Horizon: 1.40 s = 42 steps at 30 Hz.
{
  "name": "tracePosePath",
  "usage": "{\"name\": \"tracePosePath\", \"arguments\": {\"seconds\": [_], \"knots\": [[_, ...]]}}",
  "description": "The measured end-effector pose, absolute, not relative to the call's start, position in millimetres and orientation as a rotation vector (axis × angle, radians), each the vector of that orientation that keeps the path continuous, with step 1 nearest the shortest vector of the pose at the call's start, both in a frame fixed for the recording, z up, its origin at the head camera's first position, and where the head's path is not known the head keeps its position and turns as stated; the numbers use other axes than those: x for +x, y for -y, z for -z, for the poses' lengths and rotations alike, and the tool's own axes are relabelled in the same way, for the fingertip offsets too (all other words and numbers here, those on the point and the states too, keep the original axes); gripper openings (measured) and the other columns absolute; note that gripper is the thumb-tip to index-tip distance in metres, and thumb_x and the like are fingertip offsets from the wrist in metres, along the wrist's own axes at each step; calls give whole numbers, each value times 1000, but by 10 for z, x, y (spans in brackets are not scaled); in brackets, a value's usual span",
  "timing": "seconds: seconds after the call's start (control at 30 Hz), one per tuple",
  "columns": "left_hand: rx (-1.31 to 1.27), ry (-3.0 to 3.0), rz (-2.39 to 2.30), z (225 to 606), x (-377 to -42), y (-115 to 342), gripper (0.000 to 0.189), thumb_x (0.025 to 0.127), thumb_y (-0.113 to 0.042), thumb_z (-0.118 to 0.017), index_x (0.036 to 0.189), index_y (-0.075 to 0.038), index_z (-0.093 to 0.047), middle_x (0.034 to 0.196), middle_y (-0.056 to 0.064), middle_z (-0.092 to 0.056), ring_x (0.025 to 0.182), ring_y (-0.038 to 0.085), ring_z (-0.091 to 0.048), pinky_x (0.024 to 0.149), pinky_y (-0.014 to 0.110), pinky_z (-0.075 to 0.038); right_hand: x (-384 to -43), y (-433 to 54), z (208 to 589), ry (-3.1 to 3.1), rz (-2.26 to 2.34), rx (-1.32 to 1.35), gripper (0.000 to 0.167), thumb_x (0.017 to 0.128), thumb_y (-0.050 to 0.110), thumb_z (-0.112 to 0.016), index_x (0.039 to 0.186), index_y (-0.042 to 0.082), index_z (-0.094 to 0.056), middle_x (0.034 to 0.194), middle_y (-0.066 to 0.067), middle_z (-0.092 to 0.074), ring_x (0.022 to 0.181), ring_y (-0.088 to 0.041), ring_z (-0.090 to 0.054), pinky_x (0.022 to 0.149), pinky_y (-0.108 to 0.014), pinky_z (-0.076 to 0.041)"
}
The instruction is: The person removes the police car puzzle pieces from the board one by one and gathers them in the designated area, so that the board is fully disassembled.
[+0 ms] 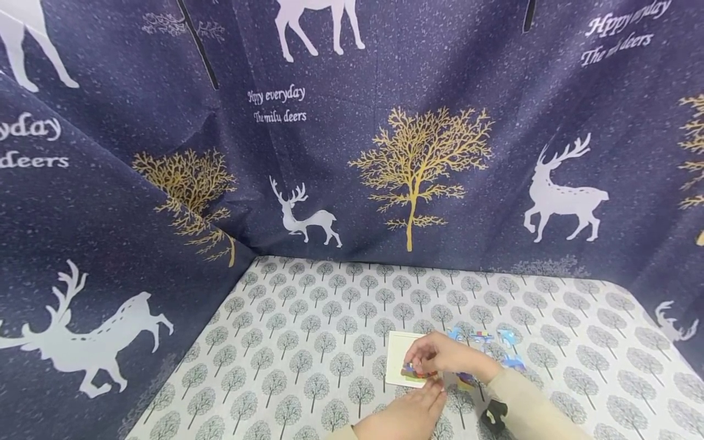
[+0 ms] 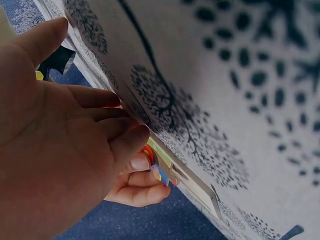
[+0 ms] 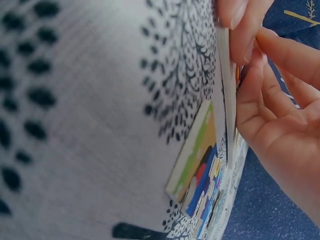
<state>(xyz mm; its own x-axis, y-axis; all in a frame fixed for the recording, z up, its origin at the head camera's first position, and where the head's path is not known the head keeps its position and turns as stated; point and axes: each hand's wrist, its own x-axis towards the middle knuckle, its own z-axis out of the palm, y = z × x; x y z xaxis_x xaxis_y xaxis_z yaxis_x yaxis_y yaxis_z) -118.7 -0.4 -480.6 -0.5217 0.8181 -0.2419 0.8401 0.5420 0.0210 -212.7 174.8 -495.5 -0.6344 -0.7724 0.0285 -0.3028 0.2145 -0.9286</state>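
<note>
A shallow cream puzzle tray (image 1: 393,349) lies on the tablecloth, with a few coloured pieces at its near end. My right hand (image 1: 447,353) reaches over it from the right. In the left wrist view, its thumb and fingers pinch a red, blue and yellow puzzle piece (image 2: 161,174) close over the tray (image 2: 202,192). My left hand (image 1: 406,414) lies at the tray's near edge, its fingers fairly straight and their tips right at the rim. From the right wrist view, the piece is mostly hidden behind the fingers of my right hand (image 3: 287,107).
Several loose puzzle pieces (image 1: 507,337) are spread to the right of the tray. A green-edged piece (image 3: 196,160) lies near the tray's side. The table has a white tree-print cloth (image 1: 308,360). Dark blue deer-print fabric (image 1: 341,146) hangs behind and at the sides.
</note>
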Motion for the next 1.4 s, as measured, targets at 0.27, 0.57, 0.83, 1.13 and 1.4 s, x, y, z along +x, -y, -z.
{"name": "tracePosePath", "arguments": {"seconds": [0.27,0.57,0.83,1.13,1.4], "knots": [[1399,-2570,159,4807,-1185,19,87,89,-65,-44,150,-6,-30,158,8,-22,145,19,-20,112,26,-29,-2085,-1771,4902,-2093,1448,-960,24,84,-1,-64,108,-5,-65,88,-18,-67,75,-10,-63,65,-30,-58],[1370,-2532,76,4786,-1156,35,86,90,-64,-43,152,-8,-26,159,6,-17,145,18,-15,111,27,-30,-2058,-1913,4847,-2162,1463,-947,25,89,0,-60,113,-6,-63,93,-16,-68,79,-15,-66,70,-29,-58],[1385,-2585,106,4761,-1196,68,80,92,-62,-40,153,-11,-25,160,4,-16,146,18,-14,113,28,-27,-2056,-2072,4833,-2281,1511,-921,26,92,8,-62,115,-6,-63,95,-15,-69,87,-17,-67,76,-26,-56],[1322,-2669,-54,4777,-1379,268,74,95,-55,-45,152,-12,-27,159,7,-21,145,24,-18,114,33,-27,-1977,-2350,4847,-2288,1578,-748,28,95,9,-58,116,-8,-61,100,-20,-64,78,-22,-67,69,-36,-59],[1190,-2776,-156,4738,-1590,487,73,95,-47,-50,150,-4,-29,158,13,-21,145,29,-19,115,41,-25,-1873,-2616,4793,-2227,1646,-646,33,97,8,-55,122,-14,-54,113,-34,-55,90,-20,-67,73,-40,-59]]}}
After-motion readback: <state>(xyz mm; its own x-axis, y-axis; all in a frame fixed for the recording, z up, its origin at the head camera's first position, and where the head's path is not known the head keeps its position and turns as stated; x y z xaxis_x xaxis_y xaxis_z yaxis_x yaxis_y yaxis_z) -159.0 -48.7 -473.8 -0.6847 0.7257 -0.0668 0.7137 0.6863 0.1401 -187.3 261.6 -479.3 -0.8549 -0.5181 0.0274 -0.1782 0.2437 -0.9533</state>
